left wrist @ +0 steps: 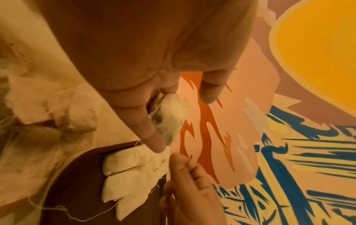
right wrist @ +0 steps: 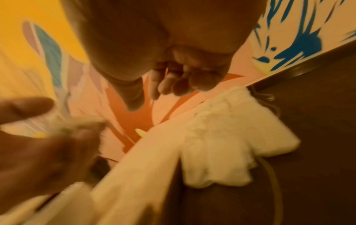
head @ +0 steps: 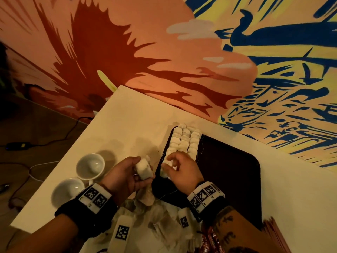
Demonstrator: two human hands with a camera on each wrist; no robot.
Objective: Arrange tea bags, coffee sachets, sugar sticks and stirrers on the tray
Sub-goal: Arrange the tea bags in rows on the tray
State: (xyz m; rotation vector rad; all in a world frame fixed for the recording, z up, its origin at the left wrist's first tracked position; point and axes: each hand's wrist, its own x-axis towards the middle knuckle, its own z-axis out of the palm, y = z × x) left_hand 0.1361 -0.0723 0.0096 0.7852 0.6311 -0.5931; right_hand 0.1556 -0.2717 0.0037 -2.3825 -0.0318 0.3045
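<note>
A dark tray [head: 228, 170] lies on the cream table [head: 127, 121]. Rows of white tea bags [head: 184, 141] fill its left side; the rest of it is bare. My left hand [head: 131, 172] hovers just left of the tray and grips a small stack of tea bags [head: 144, 168], seen between thumb and fingers in the left wrist view [left wrist: 173, 115]. My right hand [head: 180, 167] hangs over the near end of the rows [right wrist: 231, 137]. Its fingers [right wrist: 173, 86] are loosely curled, and nothing shows between them and the thumb.
A loose heap of tea bags [head: 155, 216] with trailing strings lies at the table's near edge under my wrists. Two white cups [head: 90, 166] [head: 67, 190] stand to the left. Red sachets [head: 273, 232] lie at the near right. A painted wall rises just behind the table.
</note>
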